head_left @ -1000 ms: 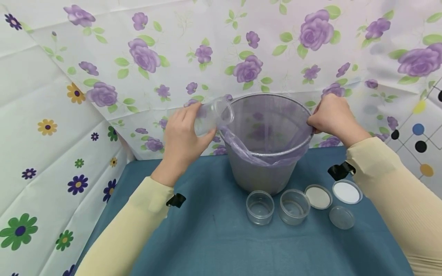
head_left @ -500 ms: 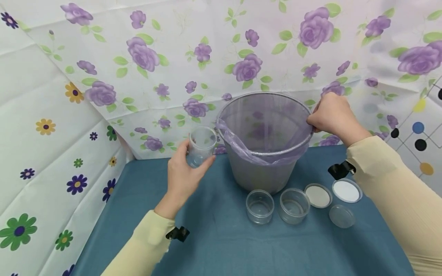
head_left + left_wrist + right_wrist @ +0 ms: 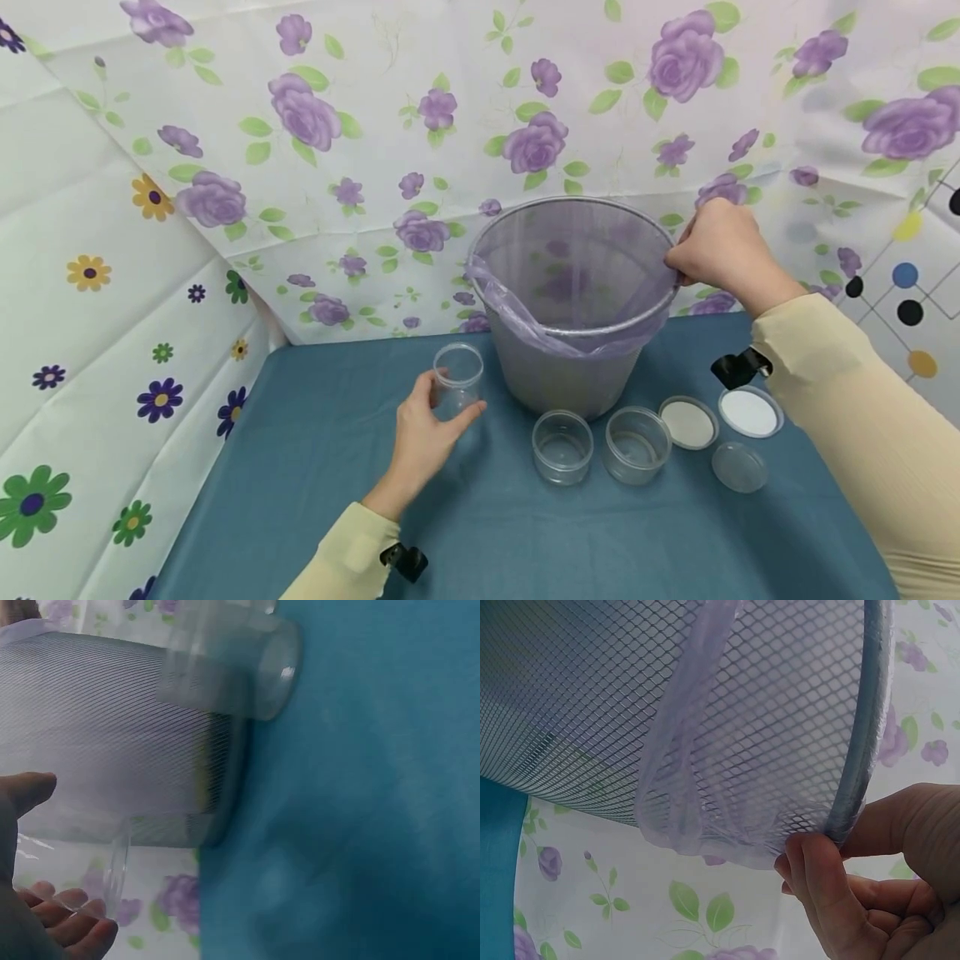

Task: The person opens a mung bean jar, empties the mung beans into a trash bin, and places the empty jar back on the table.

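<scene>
Two hands at work, one on a clear cup, one on a mesh bin's rim.
The left hand (image 3: 423, 433) curls fingers and thumb round the clear plastic cup (image 3: 457, 382), held upright at the blue tablecloth (image 3: 337, 467), just left of the mesh bin (image 3: 562, 375). The right hand (image 3: 720, 250) pinches the bin's rim and purple liner (image 3: 697, 787). In front of the bin lie two more clear cups (image 3: 562, 446) and three lids (image 3: 738, 467).

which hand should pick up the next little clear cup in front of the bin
Probably the left. The left hand grips a clear cup down at the table beside the two clear cups. The right hand pinches the mesh bin rim and purple liner.
</scene>
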`<action>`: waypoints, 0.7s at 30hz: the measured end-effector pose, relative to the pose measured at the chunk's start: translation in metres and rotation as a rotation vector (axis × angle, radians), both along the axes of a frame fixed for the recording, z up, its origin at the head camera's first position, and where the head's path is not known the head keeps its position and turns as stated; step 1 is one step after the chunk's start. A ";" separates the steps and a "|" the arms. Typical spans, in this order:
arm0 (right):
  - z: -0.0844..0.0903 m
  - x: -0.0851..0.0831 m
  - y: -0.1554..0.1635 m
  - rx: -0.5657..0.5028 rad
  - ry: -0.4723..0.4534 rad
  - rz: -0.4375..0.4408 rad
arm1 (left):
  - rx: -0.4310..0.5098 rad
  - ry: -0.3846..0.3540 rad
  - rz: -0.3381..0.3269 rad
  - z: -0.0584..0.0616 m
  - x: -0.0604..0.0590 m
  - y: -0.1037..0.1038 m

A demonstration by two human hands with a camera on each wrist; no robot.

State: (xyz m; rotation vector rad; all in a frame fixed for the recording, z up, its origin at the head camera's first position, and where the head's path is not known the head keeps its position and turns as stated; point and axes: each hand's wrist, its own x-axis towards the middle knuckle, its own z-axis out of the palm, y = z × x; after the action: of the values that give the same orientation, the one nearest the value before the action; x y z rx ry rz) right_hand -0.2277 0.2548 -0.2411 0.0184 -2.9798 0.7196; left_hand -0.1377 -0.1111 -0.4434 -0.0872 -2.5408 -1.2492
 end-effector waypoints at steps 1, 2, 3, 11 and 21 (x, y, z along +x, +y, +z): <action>0.000 0.000 0.000 0.002 0.000 -0.001 | 0.004 -0.008 -0.003 -0.004 0.001 0.001; 0.001 0.000 0.000 0.006 0.001 -0.002 | 0.010 -0.014 -0.011 -0.009 0.002 0.002; 0.001 0.000 0.000 0.009 0.000 -0.001 | 0.015 -0.023 -0.020 -0.013 0.003 0.003; 0.000 0.001 0.000 0.015 0.002 -0.003 | 0.028 -0.089 -0.115 -0.042 0.008 0.012; -0.002 0.001 0.000 0.022 0.018 -0.002 | -0.028 -0.124 -0.148 -0.058 0.010 0.025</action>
State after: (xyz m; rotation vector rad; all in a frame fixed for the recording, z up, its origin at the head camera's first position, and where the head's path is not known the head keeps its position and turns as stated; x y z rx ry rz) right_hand -0.2265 0.2551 -0.2427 0.0229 -2.9705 0.6824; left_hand -0.1276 -0.0861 -0.5019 -0.2141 -2.7011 -1.3117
